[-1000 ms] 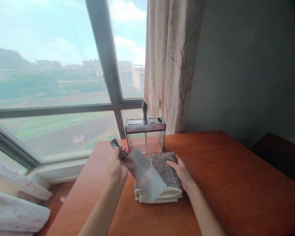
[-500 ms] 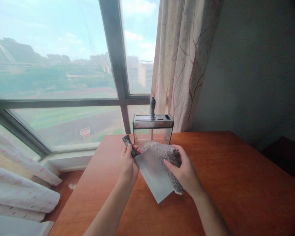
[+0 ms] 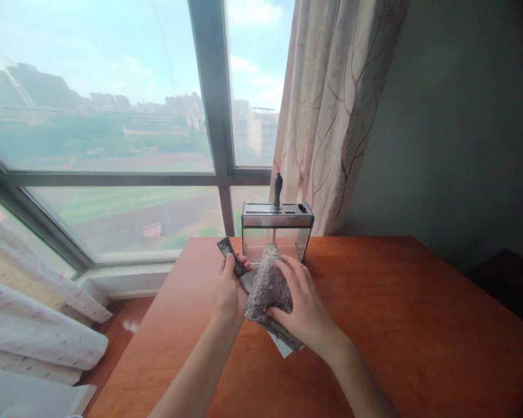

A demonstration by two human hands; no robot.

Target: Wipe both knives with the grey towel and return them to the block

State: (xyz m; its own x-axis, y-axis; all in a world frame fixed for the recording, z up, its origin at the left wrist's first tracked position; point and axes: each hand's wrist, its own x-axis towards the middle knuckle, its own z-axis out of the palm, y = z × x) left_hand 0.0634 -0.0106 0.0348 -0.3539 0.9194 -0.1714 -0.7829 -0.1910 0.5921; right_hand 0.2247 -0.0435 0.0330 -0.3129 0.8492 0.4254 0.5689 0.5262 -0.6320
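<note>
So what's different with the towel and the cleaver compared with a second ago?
The right grip has lifted the gray towel off the table and brought it leftward over the cleaver's blade, now mostly covered. Unchanged: the left grip holds the black handle, and the knife block stands at the back with one knife upright in it.

Branch-patterned curtain (image 3: pixel 326 116) beside window (image 3: pixel 135 133)
</note>
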